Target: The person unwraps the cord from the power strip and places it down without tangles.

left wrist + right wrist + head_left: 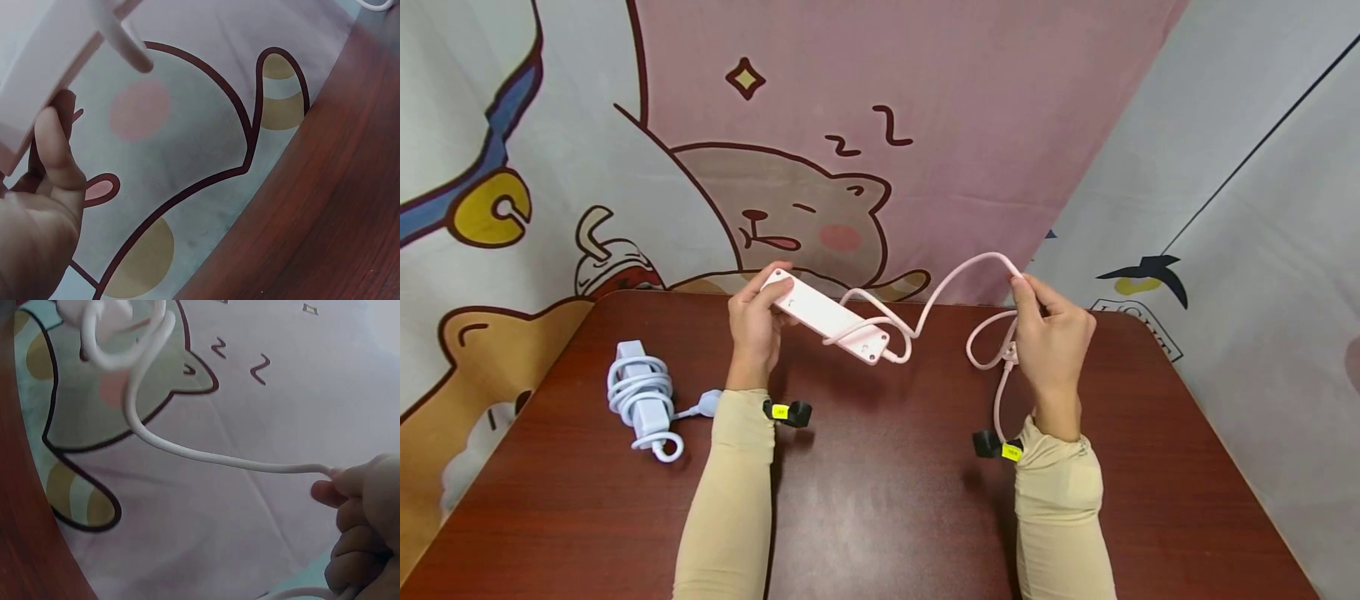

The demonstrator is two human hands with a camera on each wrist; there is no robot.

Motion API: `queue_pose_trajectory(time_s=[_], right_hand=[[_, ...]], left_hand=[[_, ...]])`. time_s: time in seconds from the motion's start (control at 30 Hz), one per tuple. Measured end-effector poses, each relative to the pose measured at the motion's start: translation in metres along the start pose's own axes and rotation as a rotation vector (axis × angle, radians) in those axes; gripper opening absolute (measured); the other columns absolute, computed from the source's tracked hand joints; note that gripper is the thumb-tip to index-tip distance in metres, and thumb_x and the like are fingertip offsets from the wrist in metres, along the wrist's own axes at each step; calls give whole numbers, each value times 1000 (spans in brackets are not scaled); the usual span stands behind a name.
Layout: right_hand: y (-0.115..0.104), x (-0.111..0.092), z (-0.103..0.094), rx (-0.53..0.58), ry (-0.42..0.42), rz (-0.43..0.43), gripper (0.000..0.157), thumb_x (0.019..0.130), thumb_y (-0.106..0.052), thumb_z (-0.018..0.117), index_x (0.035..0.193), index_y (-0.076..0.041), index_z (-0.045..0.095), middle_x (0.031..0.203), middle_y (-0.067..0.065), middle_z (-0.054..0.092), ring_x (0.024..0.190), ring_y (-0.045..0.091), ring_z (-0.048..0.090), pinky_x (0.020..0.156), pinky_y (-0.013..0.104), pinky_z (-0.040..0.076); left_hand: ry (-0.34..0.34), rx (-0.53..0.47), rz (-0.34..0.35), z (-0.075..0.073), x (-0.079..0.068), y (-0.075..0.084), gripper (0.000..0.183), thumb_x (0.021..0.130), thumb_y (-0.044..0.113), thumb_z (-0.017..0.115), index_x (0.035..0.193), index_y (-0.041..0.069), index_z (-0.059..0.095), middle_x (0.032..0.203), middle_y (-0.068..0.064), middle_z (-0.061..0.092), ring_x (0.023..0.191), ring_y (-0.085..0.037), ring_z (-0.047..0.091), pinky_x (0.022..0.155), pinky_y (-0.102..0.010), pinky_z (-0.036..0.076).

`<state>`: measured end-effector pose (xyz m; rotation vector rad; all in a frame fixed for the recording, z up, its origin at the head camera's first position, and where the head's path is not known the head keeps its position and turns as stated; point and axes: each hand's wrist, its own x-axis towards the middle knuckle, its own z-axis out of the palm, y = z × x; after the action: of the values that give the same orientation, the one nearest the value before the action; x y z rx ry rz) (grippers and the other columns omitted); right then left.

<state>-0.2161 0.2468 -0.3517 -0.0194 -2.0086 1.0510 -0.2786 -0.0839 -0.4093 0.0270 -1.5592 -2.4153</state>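
A pink power strip (827, 313) is held up above the table by my left hand (756, 325), which grips its far left end with the thumb on top. The strip slants down to the right, and its cord (958, 268) loops around its lower end. My right hand (1054, 337) pinches the cord between thumb and fingers, raised over the table's right half. From there the rest of the cord hangs in a loop, with a plug (1011, 353) beside the hand. In the right wrist view the cord (212, 459) runs from the strip to the pinching fingers.
A white power strip (644, 400) wrapped in its own cord lies on the brown table (880, 500) at the left. Its plug (708, 403) sits beside my left forearm. A printed cartoon curtain (985, 125) hangs behind the table.
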Motion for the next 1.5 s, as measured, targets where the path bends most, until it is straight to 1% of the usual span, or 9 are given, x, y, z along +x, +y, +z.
queue_pose_trajectory(time_s=[0.1, 0.2, 0.33, 0.43, 0.67, 0.93, 1.17, 1.37, 1.5], right_hand=[[7, 1, -2, -74, -33, -21, 17, 96, -21, 72, 99, -7, 82, 74, 15, 74, 59, -11, 44, 59, 9, 33], [13, 1, -2, -147, -94, -27, 17, 96, -20, 72, 98, -7, 82, 76, 15, 75, 61, 0, 53, 59, 13, 36], [19, 1, -5, -221, -220, 15, 19, 97, -22, 70, 100, -8, 82, 88, 16, 79, 75, 29, 71, 70, 35, 53], [25, 2, -8, -257, -330, 93, 23, 98, -27, 68, 105, -10, 81, 101, 16, 78, 98, 39, 73, 88, 51, 55], [40, 2, -14, -316, -565, 200, 31, 101, -34, 63, 113, -11, 79, 109, 17, 77, 108, 37, 68, 95, 52, 52], [49, 0, -12, -355, -744, 192, 31, 102, -33, 62, 116, -10, 78, 74, 10, 76, 89, 31, 69, 77, 38, 51], [53, -1, -9, -357, -887, 213, 32, 102, -30, 61, 119, -9, 76, 119, 17, 74, 122, 41, 63, 102, 55, 50], [55, -3, -8, -354, -1017, 206, 29, 99, -28, 64, 116, -8, 77, 119, 19, 74, 121, 42, 64, 103, 57, 50], [55, -4, -8, -365, -1058, 219, 27, 98, -30, 66, 114, -12, 79, 119, 17, 74, 121, 42, 64, 104, 70, 42]], left_hand=[[-38, -32, 0, 0, -1, 1, 22, 96, 6, 61, 114, 3, 73, 83, -1, 65, 60, -10, 61, 45, -20, 48], [-60, -52, 2, 0, -2, 1, 20, 96, 5, 60, 109, 9, 75, 80, 0, 65, 59, -9, 62, 45, -19, 48], [-62, -63, 3, -2, -2, 1, 19, 97, 7, 61, 104, 15, 77, 80, 0, 64, 58, -9, 61, 45, -19, 48], [-56, -79, 3, -2, -2, 0, 18, 98, 8, 62, 105, 16, 76, 82, -1, 64, 58, -9, 62, 46, -19, 49], [-6, -112, 12, -2, -2, 0, 15, 98, 8, 63, 106, 15, 73, 85, 0, 64, 60, -7, 63, 48, -18, 51], [50, -108, 26, -4, 0, -2, 14, 98, 12, 65, 110, 13, 72, 86, -1, 64, 60, -8, 64, 49, -19, 53], [64, -99, 27, -3, 1, -1, 15, 99, 14, 65, 112, 14, 71, 92, -3, 61, 63, -8, 65, 51, -20, 55], [97, -77, 26, -3, 1, -3, 14, 99, 15, 67, 112, 15, 72, 92, -3, 61, 62, -8, 65, 51, -20, 55], [103, -60, 33, -2, 1, -3, 15, 98, 16, 67, 113, 16, 72, 92, -3, 61, 62, -8, 65, 52, -20, 55]])
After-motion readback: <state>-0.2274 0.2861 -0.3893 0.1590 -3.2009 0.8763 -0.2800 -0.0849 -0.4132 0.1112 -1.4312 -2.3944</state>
